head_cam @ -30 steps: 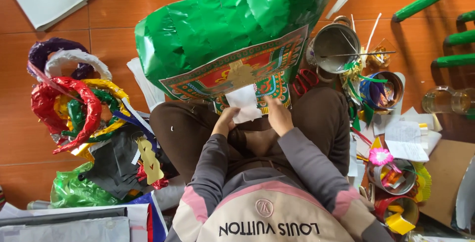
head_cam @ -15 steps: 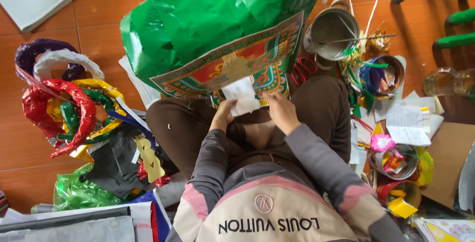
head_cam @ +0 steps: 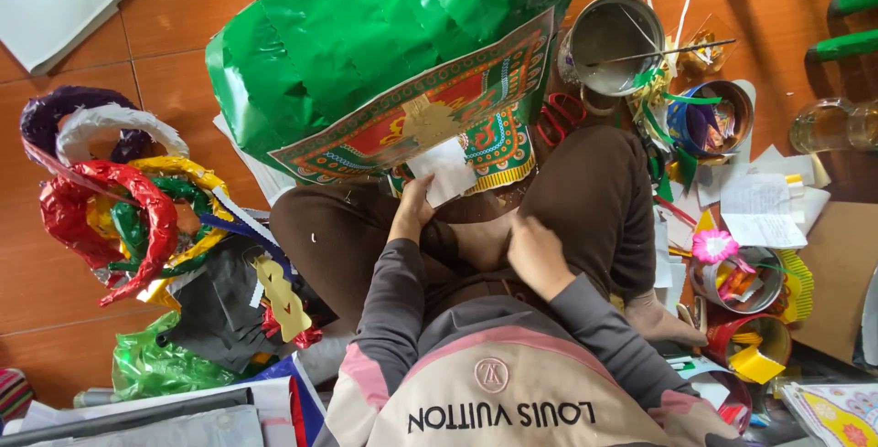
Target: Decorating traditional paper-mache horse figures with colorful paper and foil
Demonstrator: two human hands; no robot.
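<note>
Head view: my left hand point(head_cam: 412, 214) grips the white paper slip point(head_cam: 444, 171) against the green foil piece point(head_cam: 366, 45) on my lap; my right hand point(head_cam: 538, 255) has just let go, dropping back, fingers loosely curled.

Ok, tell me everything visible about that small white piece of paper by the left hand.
The white paper piece is a small, plain, roughly rectangular sheet, slightly tilted. It lies against the lower edge of the ornate printed panel, red, green and gold, that fronts the big green foil-covered form. The left hand touches its lower edge with the fingertips. The right hand is apart from it, down over the lap.
</note>
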